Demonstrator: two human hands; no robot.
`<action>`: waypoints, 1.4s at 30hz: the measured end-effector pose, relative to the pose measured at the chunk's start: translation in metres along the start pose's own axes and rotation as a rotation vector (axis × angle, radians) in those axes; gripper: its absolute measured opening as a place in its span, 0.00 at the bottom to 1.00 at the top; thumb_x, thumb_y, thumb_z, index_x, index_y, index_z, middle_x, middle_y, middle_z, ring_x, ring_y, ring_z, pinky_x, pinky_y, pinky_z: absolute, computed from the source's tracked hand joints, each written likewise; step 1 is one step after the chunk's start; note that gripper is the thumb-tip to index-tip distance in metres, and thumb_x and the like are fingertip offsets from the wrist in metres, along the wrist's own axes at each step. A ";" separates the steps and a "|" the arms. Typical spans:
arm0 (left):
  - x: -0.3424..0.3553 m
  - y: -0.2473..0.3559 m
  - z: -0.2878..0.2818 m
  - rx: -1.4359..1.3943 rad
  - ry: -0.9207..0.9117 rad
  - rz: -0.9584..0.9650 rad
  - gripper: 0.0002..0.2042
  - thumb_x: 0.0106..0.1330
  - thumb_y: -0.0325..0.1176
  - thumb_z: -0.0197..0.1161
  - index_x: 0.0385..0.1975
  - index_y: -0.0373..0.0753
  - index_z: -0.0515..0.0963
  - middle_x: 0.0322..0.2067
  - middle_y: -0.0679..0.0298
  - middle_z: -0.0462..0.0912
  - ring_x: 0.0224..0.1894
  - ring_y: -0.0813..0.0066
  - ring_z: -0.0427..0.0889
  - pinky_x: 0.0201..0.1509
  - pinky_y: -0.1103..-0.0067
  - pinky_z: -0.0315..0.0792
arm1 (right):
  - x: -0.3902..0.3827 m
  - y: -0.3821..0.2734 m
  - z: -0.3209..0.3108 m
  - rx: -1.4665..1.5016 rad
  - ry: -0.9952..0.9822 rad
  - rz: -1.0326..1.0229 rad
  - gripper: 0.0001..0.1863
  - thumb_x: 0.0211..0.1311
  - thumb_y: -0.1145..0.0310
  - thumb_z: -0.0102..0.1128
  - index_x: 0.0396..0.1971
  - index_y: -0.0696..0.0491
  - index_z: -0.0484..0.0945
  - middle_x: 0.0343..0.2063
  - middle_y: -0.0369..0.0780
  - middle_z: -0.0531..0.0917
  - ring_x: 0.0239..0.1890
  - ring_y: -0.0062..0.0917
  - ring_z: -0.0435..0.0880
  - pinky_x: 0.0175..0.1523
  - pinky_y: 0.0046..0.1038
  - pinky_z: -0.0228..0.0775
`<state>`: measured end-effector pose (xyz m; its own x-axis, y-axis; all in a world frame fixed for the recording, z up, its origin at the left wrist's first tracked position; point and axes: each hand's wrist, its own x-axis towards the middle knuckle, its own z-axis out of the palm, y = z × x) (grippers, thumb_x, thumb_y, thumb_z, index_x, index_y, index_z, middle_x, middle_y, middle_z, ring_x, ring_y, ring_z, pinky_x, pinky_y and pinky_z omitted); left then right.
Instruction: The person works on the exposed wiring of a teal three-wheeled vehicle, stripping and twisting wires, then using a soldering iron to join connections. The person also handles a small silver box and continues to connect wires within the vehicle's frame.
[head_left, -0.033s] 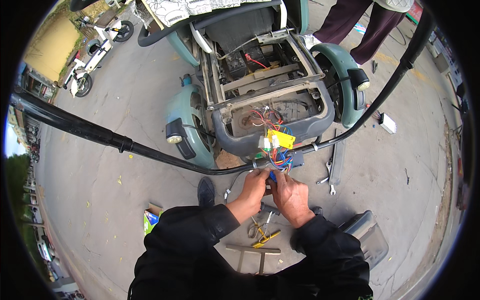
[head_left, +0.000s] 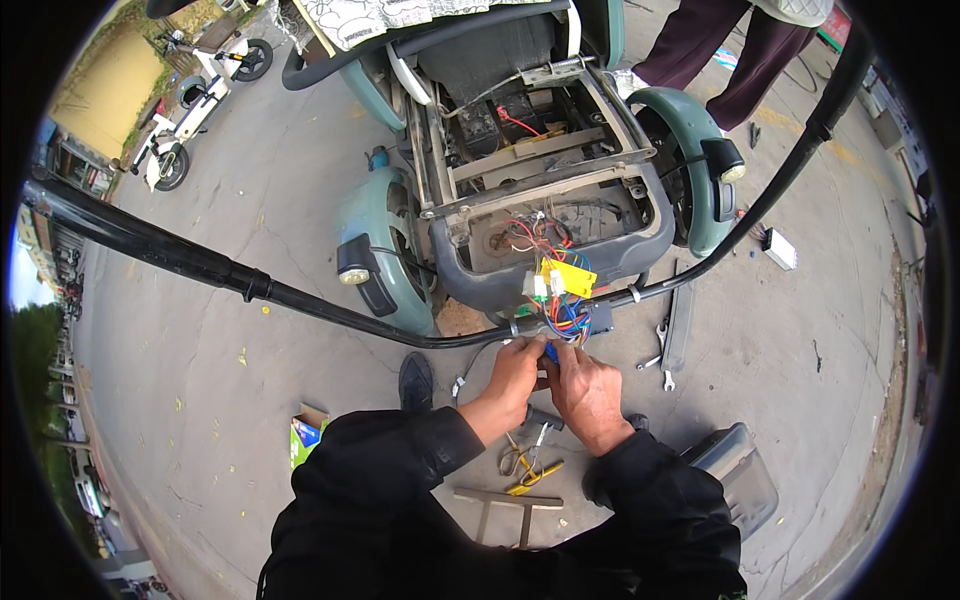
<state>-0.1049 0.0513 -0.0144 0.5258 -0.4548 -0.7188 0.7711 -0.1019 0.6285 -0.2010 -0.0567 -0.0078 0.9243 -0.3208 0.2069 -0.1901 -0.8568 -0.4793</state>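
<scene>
My left hand (head_left: 510,385) and my right hand (head_left: 585,395) meet just below the black bent tube (head_left: 412,333), their fingers closed on a small blue connector (head_left: 549,352). Above them hangs a bundle of coloured wires (head_left: 568,318) with white connectors (head_left: 542,286) and a yellow tag (head_left: 570,276), beside a dark box (head_left: 600,320). The wires run into the open frame of a teal vehicle (head_left: 460,250), which has a lamp on each fender, left (head_left: 352,276) and right (head_left: 732,172). Exactly which part each fingertip grips is partly hidden.
On the pavement lie wrenches (head_left: 666,378), a long metal bar (head_left: 678,320), yellow-handled tools (head_left: 525,485), a green carton (head_left: 305,435), a clear plastic bin (head_left: 740,475), a metal bracket (head_left: 508,498) and a silver box (head_left: 780,250). Another person's legs (head_left: 680,50) stand upper right. A white scooter (head_left: 200,110) is upper left.
The whole view has shifted very slightly. My hands remain together at the blue connector, with no clear change in grip.
</scene>
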 end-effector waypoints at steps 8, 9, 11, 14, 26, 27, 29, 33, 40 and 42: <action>0.003 -0.003 0.001 -0.035 -0.031 0.034 0.11 0.82 0.41 0.58 0.48 0.40 0.79 0.40 0.67 0.81 0.41 0.76 0.80 0.46 0.70 0.80 | 0.002 -0.002 0.004 -0.005 0.034 -0.020 0.11 0.72 0.66 0.67 0.48 0.53 0.80 0.28 0.44 0.87 0.27 0.41 0.88 0.29 0.40 0.79; 0.003 -0.003 0.000 -0.012 -0.021 0.016 0.11 0.83 0.42 0.58 0.48 0.40 0.79 0.41 0.67 0.81 0.42 0.77 0.80 0.46 0.71 0.79 | 0.002 -0.002 0.004 -0.011 0.022 -0.016 0.11 0.72 0.66 0.67 0.48 0.53 0.80 0.28 0.44 0.87 0.27 0.41 0.89 0.29 0.40 0.79; 0.004 -0.003 0.000 -0.024 0.007 0.046 0.12 0.83 0.42 0.57 0.45 0.39 0.78 0.37 0.65 0.80 0.41 0.74 0.80 0.46 0.68 0.80 | 0.001 -0.001 0.007 -0.037 -0.010 0.011 0.11 0.71 0.64 0.67 0.47 0.52 0.78 0.28 0.44 0.87 0.27 0.42 0.89 0.29 0.40 0.79; 0.004 -0.002 -0.003 -0.007 -0.020 0.002 0.11 0.83 0.42 0.57 0.50 0.42 0.78 0.44 0.67 0.82 0.48 0.75 0.82 0.50 0.66 0.79 | 0.001 0.002 0.010 -0.056 -0.045 0.013 0.12 0.68 0.66 0.68 0.43 0.52 0.75 0.28 0.43 0.85 0.27 0.42 0.89 0.29 0.40 0.80; 0.005 -0.003 -0.002 -0.008 -0.022 0.031 0.09 0.83 0.40 0.58 0.49 0.43 0.79 0.44 0.68 0.85 0.46 0.75 0.85 0.48 0.68 0.81 | -0.002 0.009 0.010 -0.146 0.007 -0.068 0.06 0.68 0.69 0.61 0.37 0.50 0.72 0.25 0.39 0.83 0.24 0.32 0.89 0.26 0.34 0.80; 0.005 -0.003 -0.003 -0.010 -0.026 0.034 0.09 0.83 0.40 0.59 0.49 0.43 0.79 0.44 0.68 0.85 0.46 0.75 0.85 0.48 0.68 0.81 | -0.002 0.009 0.010 -0.141 -0.002 -0.065 0.06 0.68 0.68 0.61 0.37 0.50 0.72 0.25 0.39 0.83 0.23 0.32 0.89 0.26 0.34 0.80; 0.006 -0.004 -0.004 -0.009 -0.028 0.031 0.09 0.83 0.40 0.59 0.49 0.43 0.79 0.43 0.68 0.85 0.45 0.76 0.85 0.47 0.68 0.81 | -0.002 0.008 0.010 -0.164 0.009 -0.072 0.06 0.67 0.68 0.61 0.36 0.50 0.72 0.25 0.38 0.82 0.24 0.31 0.89 0.26 0.33 0.80; 0.007 -0.003 -0.004 -0.019 -0.048 0.028 0.09 0.83 0.40 0.59 0.47 0.43 0.79 0.42 0.68 0.85 0.44 0.76 0.84 0.47 0.69 0.80 | -0.002 0.004 0.011 -0.163 -0.023 -0.025 0.10 0.66 0.66 0.67 0.38 0.51 0.74 0.24 0.39 0.84 0.25 0.35 0.88 0.29 0.37 0.79; 0.009 0.001 0.002 -0.096 0.001 0.054 0.09 0.81 0.40 0.60 0.42 0.41 0.79 0.36 0.67 0.81 0.39 0.75 0.80 0.43 0.73 0.77 | 0.006 -0.005 0.016 -0.182 -0.033 0.005 0.10 0.61 0.71 0.66 0.37 0.53 0.73 0.25 0.42 0.84 0.27 0.36 0.89 0.30 0.38 0.80; 0.011 0.004 0.001 -0.101 -0.016 0.019 0.08 0.80 0.39 0.61 0.44 0.41 0.80 0.36 0.67 0.82 0.38 0.76 0.81 0.43 0.74 0.76 | 0.007 -0.008 0.016 -0.193 -0.021 0.016 0.11 0.60 0.71 0.66 0.37 0.54 0.73 0.25 0.43 0.84 0.27 0.37 0.89 0.30 0.38 0.80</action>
<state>-0.0960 0.0444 -0.0195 0.5353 -0.4701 -0.7017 0.7937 -0.0041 0.6082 -0.1877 -0.0453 -0.0157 0.9269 -0.3285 0.1816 -0.2631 -0.9137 -0.3097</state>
